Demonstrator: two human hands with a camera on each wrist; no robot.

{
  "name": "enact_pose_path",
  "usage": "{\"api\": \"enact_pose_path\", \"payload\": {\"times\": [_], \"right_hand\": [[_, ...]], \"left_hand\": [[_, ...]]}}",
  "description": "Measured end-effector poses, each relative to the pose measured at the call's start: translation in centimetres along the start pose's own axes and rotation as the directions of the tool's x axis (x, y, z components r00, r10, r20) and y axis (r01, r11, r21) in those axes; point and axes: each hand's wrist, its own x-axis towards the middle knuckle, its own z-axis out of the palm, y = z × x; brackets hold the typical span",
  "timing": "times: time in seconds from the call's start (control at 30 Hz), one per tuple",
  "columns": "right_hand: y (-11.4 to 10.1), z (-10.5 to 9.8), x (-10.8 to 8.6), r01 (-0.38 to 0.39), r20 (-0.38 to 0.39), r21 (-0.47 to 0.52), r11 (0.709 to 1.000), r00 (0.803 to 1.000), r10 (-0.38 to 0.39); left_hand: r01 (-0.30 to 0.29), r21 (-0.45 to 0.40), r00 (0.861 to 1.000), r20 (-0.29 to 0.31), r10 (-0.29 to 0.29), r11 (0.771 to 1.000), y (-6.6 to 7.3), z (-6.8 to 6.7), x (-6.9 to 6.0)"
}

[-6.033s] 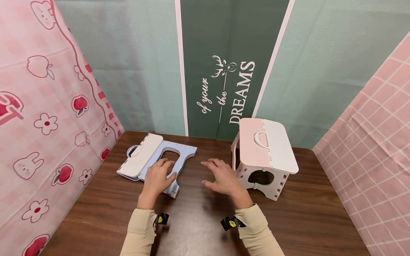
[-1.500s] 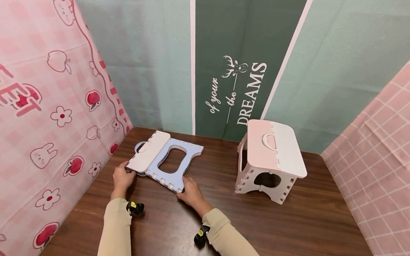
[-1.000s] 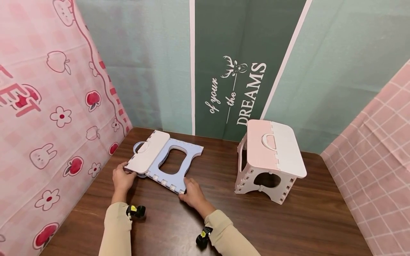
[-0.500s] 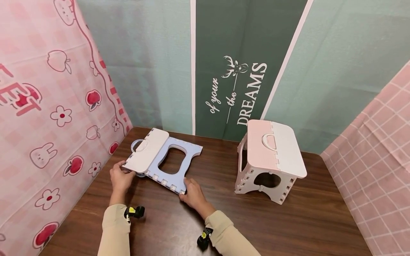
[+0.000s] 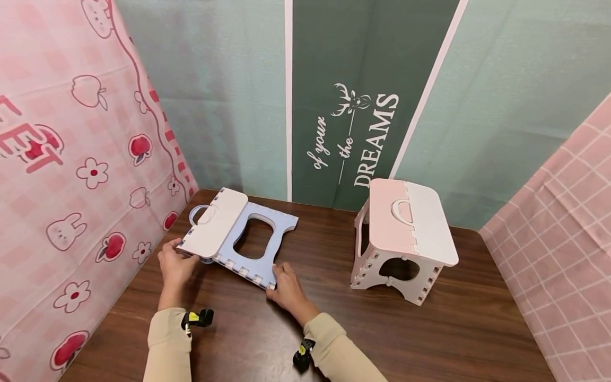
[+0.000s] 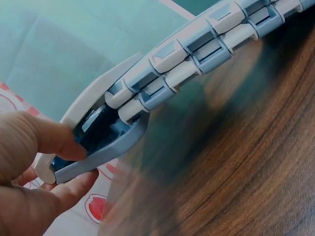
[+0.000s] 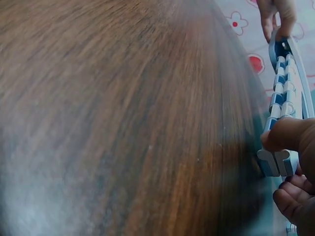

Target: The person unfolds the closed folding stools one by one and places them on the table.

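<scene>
A blue and white folding stool [image 5: 260,268] lies folded at the left of the table, its white seat half [image 5: 215,228] on top and a loop handle [image 5: 192,215] at the far-left side. My left hand [image 5: 175,265] pinches the near end of the seat. In the left wrist view, thumb and fingers of the left hand [image 6: 29,152] hold the seat's curved end, beside the hinged side [image 6: 206,44]. My right hand [image 5: 290,289] grips the near foot corner. The right wrist view has the right hand's thumb [image 7: 285,133] on that corner, fingers curled on its other side.
An unfolded pink and white folding stool [image 5: 386,212] stands upright at the table's right. Patterned pink cloths hang left [image 5: 114,207] and right [image 5: 549,228], with a green curtain [image 5: 238,106] behind. Wooden tabletop [image 5: 248,334] extends in front of the hands.
Earlier my hands hovered apart, near the stools. Now both hold the blue stool. Over the last second, my left hand has moved left, and the seat end has shifted with it.
</scene>
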Motion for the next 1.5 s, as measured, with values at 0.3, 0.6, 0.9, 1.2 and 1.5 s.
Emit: {"api": "enact_pose_path", "payload": {"times": [0.3,0.6,0.9,1.2,1.5], "right_hand": [[-0.4,0.2,0.2,-0.002,-0.017,0.042,0.999,1.0,0.003],[-0.6,0.5,0.4,-0.045,0.015,0.068,0.997,0.999,0.044],[-0.5,0.4,0.6,-0.048,0.019,0.053,0.997,0.999,0.047],[-0.4,0.2,0.5,-0.074,0.002,0.048,0.996,0.997,0.074],[-0.1,0.1,0.5,-0.05,0.007,0.03,0.998,0.999,0.05]], "left_hand": [[-0.068,-0.037,0.997,-0.049,0.066,0.997,0.3,-0.4,0.0],[-0.173,-0.001,0.981,-0.086,0.173,0.985,0.8,-0.6,-0.1],[-0.256,-0.034,0.965,-0.078,0.252,0.966,1.8,-0.8,-0.6],[-0.311,-0.035,0.95,-0.047,0.31,0.95,3.4,-1.1,-1.2],[-0.436,0.005,0.895,-0.1,0.435,0.9,4.1,-1.4,-2.0]]}}
